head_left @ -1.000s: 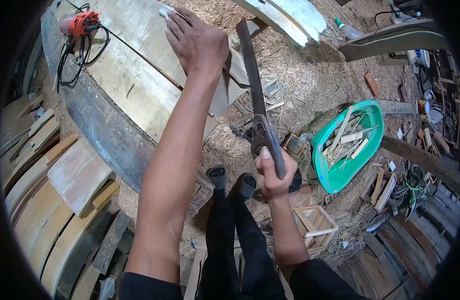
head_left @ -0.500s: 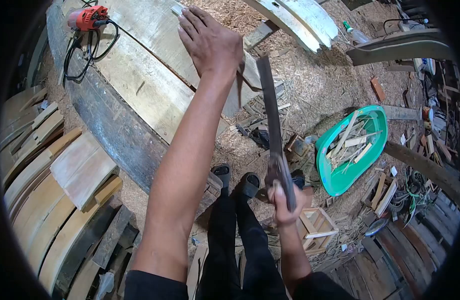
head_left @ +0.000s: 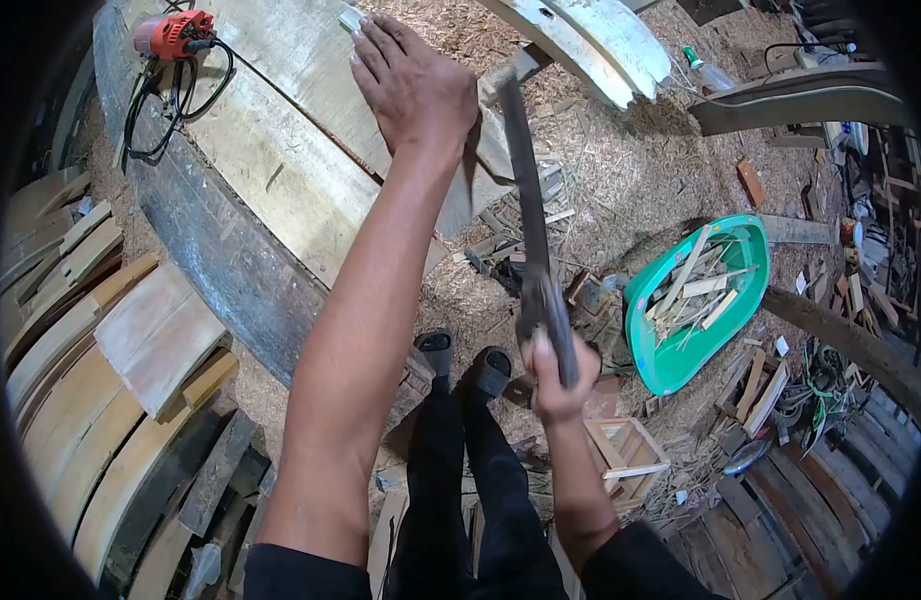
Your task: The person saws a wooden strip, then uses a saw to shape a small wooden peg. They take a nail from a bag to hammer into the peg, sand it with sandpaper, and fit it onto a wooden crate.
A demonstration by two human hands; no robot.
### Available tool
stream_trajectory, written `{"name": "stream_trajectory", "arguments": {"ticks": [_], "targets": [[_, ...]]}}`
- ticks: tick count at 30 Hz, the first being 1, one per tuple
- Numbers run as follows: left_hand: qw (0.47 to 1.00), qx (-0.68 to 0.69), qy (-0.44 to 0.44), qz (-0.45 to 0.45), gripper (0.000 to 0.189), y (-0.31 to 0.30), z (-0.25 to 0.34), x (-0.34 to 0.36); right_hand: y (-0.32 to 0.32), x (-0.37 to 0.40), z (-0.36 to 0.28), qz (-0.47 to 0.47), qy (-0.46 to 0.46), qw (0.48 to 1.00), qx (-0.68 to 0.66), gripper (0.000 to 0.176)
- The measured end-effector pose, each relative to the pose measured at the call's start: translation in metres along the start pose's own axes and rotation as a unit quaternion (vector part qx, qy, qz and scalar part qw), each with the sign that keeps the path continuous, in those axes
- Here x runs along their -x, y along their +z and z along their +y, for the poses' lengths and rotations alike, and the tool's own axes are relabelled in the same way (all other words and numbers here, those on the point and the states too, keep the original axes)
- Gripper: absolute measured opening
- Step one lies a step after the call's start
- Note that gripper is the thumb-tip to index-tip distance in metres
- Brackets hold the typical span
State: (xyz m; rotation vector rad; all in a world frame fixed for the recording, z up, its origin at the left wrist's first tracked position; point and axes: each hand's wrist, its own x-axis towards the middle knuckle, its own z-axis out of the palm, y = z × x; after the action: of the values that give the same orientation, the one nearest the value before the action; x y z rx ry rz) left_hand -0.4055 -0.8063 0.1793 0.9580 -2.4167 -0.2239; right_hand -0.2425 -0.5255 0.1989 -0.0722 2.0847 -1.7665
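Note:
My left hand (head_left: 420, 95) bears down on a narrow wooden piece (head_left: 492, 150) lying across the workbench boards (head_left: 290, 160), its fingers pressed together over it. A pale end of that piece shows past the fingertips; my palm hides the middle. In my right hand (head_left: 558, 375) is a dark handsaw (head_left: 530, 190), its fingers wrapped round the handle. The long blade points away from me, beside the bench's right edge, and its tip overlaps wood just right of my left hand.
A red power tool (head_left: 175, 38) with a black cord rests on the bench's far left. A green tub (head_left: 670, 370) of wood scraps stands right, near a small wooden frame (head_left: 630, 455). Curved planks (head_left: 110, 420) are stacked at left. Shavings (head_left: 620, 180) cover the floor.
My right hand and the handsaw have moved forward, away from my body, and a little left. My left hand stays on the wooden piece; the whole view has shifted slightly.

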Motion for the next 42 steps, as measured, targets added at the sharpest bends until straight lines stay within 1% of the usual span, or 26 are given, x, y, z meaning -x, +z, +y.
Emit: {"name": "stream_trajectory", "arguments": {"ticks": [1,4,5,6,8,10,11,14,15,16,17,18,20,22,24,26,28,29,32,33,34,36,37,40,41,42], "targets": [[1.0,0.003,-0.004,-0.002,0.068,0.001,0.001,0.002,-0.003,0.021,-0.008,0.019,-0.024,0.999,0.017,0.014],[1.0,0.003,-0.006,0.006,0.068,0.002,-0.002,0.002,0.0,0.029,-0.022,0.028,0.019,0.999,-0.026,0.013],[1.0,0.005,-0.004,0.01,0.068,0.004,-0.001,0.002,0.003,0.009,-0.018,0.006,-0.024,0.999,0.034,0.011],[1.0,0.0,0.001,0.009,0.068,0.003,-0.002,0.003,0.01,-0.011,-0.009,0.001,-0.026,0.999,0.024,0.01],[1.0,-0.009,0.014,0.003,0.067,0.0,-0.004,0.003,0.016,-0.02,-0.013,0.001,0.02,1.0,-0.016,0.009],[1.0,0.007,0.005,0.006,0.067,-0.001,-0.001,0.004,0.011,0.022,-0.014,0.037,-0.029,0.998,0.032,0.011],[1.0,0.015,0.0,0.009,0.067,-0.002,0.0,0.003,0.007,0.046,-0.006,0.053,-0.013,0.998,0.005,0.011],[1.0,0.005,0.002,0.011,0.068,0.003,-0.002,0.003,0.009,0.018,-0.007,0.034,-0.042,0.999,0.003,0.012],[1.0,0.004,0.016,0.01,0.068,0.0,-0.002,0.001,0.014,-0.005,-0.008,0.02,-0.047,0.998,0.031,0.014],[1.0,0.0,0.027,-0.001,0.068,-0.007,-0.002,0.005,0.021,-0.02,-0.01,0.007,-0.001,1.0,0.016,0.014],[0.999,-0.001,0.042,-0.008,0.068,-0.011,-0.001,0.005,0.02,-0.013,-0.01,0.008,-0.027,0.999,0.032,0.015],[1.0,0.004,0.029,0.003,0.068,-0.008,-0.001,0.001,0.018,-0.008,-0.01,0.008,-0.061,0.997,0.048,0.015],[1.0,0.018,0.008,0.009,0.068,-0.001,-0.003,0.002,0.012,0.028,-0.006,0.045,-0.072,0.995,0.059,0.016],[1.0,0.005,0.01,0.015,0.068,0.001,-0.004,0.003,0.011,0.026,-0.01,0.048,-0.06,0.995,0.058,0.016],[1.0,0.012,0.016,0.018,0.068,0.002,-0.003,0.0,0.012,-0.002,-0.009,0.027,-0.013,0.999,0.045,0.015],[0.999,0.032,0.015,0.002,0.068,-0.004,-0.003,0.003,0.021,-0.02,-0.009,-0.001,-0.006,0.999,0.049,0.01],[1.0,0.014,0.009,-0.01,0.072,-0.005,0.0,0.001,0.014,0.004,0.002,0.025,-0.1,0.992,0.072,0.011],[1.0,0.002,0.006,-0.022,0.074,-0.005,-0.001,0.003,0.005,0.028,0.005,0.015,-0.05,0.996,0.077,0.015],[1.0,0.0,-0.007,-0.007,0.074,0.0,-0.001,0.002,0.01,-0.002,-0.008,0.029,-0.023,0.999,0.031,0.011],[1.0,0.002,-0.001,-0.004,0.072,-0.003,-0.004,0.004,0.012,-0.022,-0.008,-0.002,-0.028,0.999,0.047,0.013],[1.0,0.006,0.004,-0.01,0.069,-0.006,-0.005,0.009,0.022,-0.022,-0.007,0.024,0.011,1.0,0.01,0.019],[1.0,0.014,0.008,-0.007,0.069,-0.006,0.002,0.002,0.018,0.004,-0.01,0.031,-0.059,0.996,0.051,0.016],[1.0,0.006,0.003,-0.02,0.071,-0.007,0.003,0.005,0.014,0.019,-0.016,0.045,-0.067,0.994,0.077,0.015],[1.0,0.006,0.003,-0.028,0.073,-0.009,0.003,0.003,0.014,0.012,-0.019,0.029,-0.045,0.997,0.049,0.014],[1.0,0.012,0.007,-0.024,0.073,-0.008,0.003,0.001,0.017,-0.004,-0.015,0.025,-0.023,0.999,0.033,0.015],[1.0,0.013,0.007,-0.027,0.073,-0.008,0.001,0.004,0.025,-0.021,-0.022,0.018,0.018,0.999,-0.022,0.015]]}}
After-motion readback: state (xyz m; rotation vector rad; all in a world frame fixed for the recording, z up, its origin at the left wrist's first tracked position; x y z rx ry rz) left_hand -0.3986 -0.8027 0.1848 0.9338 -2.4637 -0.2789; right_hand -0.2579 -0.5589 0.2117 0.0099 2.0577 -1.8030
